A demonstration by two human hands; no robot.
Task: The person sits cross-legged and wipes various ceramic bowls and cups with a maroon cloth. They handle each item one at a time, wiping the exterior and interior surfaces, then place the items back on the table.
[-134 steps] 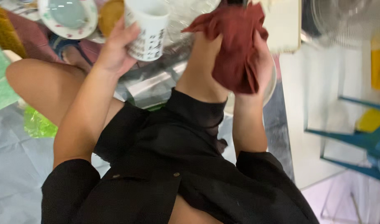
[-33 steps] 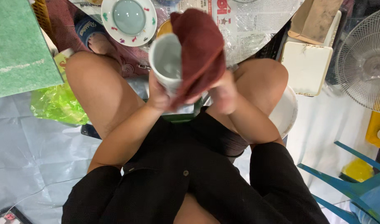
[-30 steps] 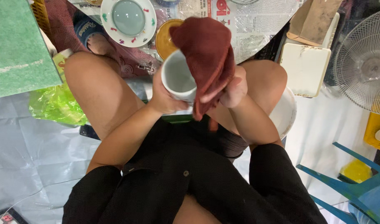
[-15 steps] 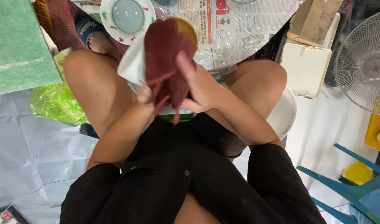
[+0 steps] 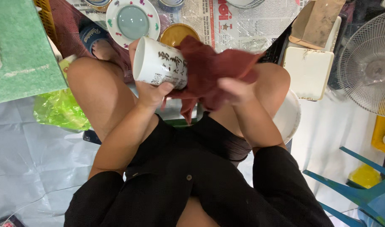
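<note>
Green plastic bag [image 5: 60,111] lay at the far left on the floor. Next, the left hand [image 5: 152,93] clasped a white cup [image 5: 158,63] lying sideways above the knees. To its right, the right hand [image 5: 234,90] pressed a dark red cloth [image 5: 209,69] against the cup's base, fingers clenched.

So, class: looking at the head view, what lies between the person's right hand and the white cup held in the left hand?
In the head view, the dark red cloth lies between the right hand and the white cup, bunched against the cup's base end.
</note>
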